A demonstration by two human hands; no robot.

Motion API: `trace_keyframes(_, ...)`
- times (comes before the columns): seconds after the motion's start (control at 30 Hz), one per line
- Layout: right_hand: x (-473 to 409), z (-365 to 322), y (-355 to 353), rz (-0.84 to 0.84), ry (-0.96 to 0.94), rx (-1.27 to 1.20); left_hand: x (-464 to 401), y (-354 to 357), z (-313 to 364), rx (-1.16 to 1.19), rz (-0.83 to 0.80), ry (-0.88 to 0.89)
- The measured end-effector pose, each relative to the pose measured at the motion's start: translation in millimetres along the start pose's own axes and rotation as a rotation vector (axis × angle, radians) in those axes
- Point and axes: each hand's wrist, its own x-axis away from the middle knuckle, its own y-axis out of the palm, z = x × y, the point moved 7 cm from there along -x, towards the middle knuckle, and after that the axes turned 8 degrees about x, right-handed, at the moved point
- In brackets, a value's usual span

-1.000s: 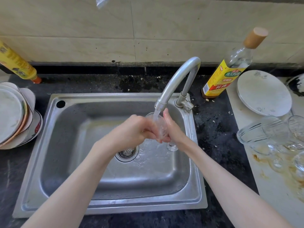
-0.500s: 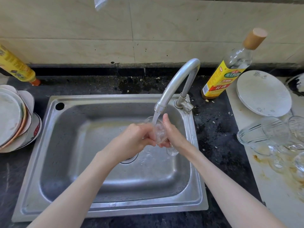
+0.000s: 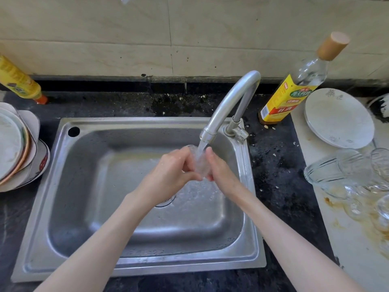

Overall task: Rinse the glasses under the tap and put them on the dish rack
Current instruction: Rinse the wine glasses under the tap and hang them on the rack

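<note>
Dark speckled counter (image 3: pixel 275 165), beige tiled wall behind, steel sink (image 3: pixel 88 186) set into it. Near edge of my view: both forearms reaching in over the sink's front rim.

Left hand (image 3: pixel 170 173): fingers curled, wrapped round the left side of a clear glass (image 3: pixel 200 163). Right hand (image 3: pixel 219 171): fingers closed on the glass's right side, thumb up near the rim. So both hands cup the one glass between them, held above the basin and not touching the sink floor. The glass sits directly under the tap (image 3: pixel 229 106) spout, mouth up, and the water stream (image 3: pixel 202 145) runs into it. Splashing water on the basin floor below the hands. Drain (image 3: pixel 166 202) partly hidden under my left wrist.

Right of the sink, on a pale stained board (image 3: pixel 357 239): a cluster of clear glasses (image 3: pixel 345 171), some lying on their sides, and a white plate (image 3: pixel 339 118) beyond them. Left edge of the counter: a stack of plates and bowls (image 3: pixel 19 148).

Far back: yellow-labelled bottle with a tan cap (image 3: pixel 294 89) beside the tap base, and a yellow bottle (image 3: pixel 19 83) against the wall at far left.
</note>
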Motion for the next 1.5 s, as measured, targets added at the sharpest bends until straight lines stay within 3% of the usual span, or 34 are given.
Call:
trace_keyframes(0.07, 1.1, 0.4, 1.3, 0.023, -0.045, 0.122, 1.9, -1.4, -3.3, 0.053, 0.063, -0.018)
trace_keyframes(0.1, 0.7, 0.1, 0.5, 0.037, -0.036, 0.142, 2.5, 0.3, 0.0, 0.075, 0.018, 0.015)
trace_keyframes(0.2, -5.8, 7.9, 4.2, -0.051, 0.062, -0.061, 8.0, 11.8, 7.1, -0.016, -0.293, 0.127)
trace_keyframes(0.27, -3.3, 6.6, 12.3, -0.191, 0.105, -0.195, 8.0, 12.6, 5.1, -0.193, -0.364, 0.139)
trace_keyframes(0.37, 0.2, 5.4, 11.7, -0.163, 0.033, -0.163, 2.3, 2.4, 4.7, -0.224, -0.222, 0.111)
trace_keyframes(0.47, 2.3, 4.1, 10.8, -0.078, -0.019, -0.129, -1.6, -12.0, -6.5, 0.010, 0.020, 0.003)
trace_keyframes(0.53, 5.7, -0.2, 13.5, -0.115, -0.035, -0.158, -1.3, -15.5, -8.4, 0.084, 0.101, 0.038)
trace_keyframes(0.67, 5.9, 9.8, 25.9, -0.237, 0.195, -0.420, 0.6, -9.9, 12.8, 0.035, 0.028, 0.306)
trace_keyframes(0.77, 6.9, 14.5, 36.8, -0.384, 0.334, -0.580, 2.7, -9.7, 19.2, 0.042, -0.006, 0.392)
trace_keyframes(0.93, 14.0, -1.0, 30.5, -0.524, 0.217, -0.446, 8.0, -14.9, -6.6, 0.315, 0.100, 0.106)
trace_keyframes(1.0, 16.3, -4.3, 20.9, -0.467, 0.144, -0.302, 5.4, -21.5, -28.2, 0.506, 0.191, -0.029)
trace_keyframes(1.1, 16.9, -2.0, 13.0, -0.289, 0.197, -0.311, 0.7, -24.7, -54.2, 0.724, 0.275, -0.181)
trace_keyframes(1.2, 17.9, 2.3, 11.8, -0.231, 0.298, -0.315, -2.7, -19.9, -54.8, 0.694, 0.280, -0.192)
trace_keyframes(1.37, 24.3, -10.0, 14.1, -0.476, 0.351, -0.452, -13.3, -26.4, -38.2, 0.711, 0.251, -0.136)
trace_keyframes(1.5, 15.6, -17.3, 9.5, -0.254, 0.441, -0.476, -18.7, -29.1, -46.3, 0.810, 0.260, -0.216)
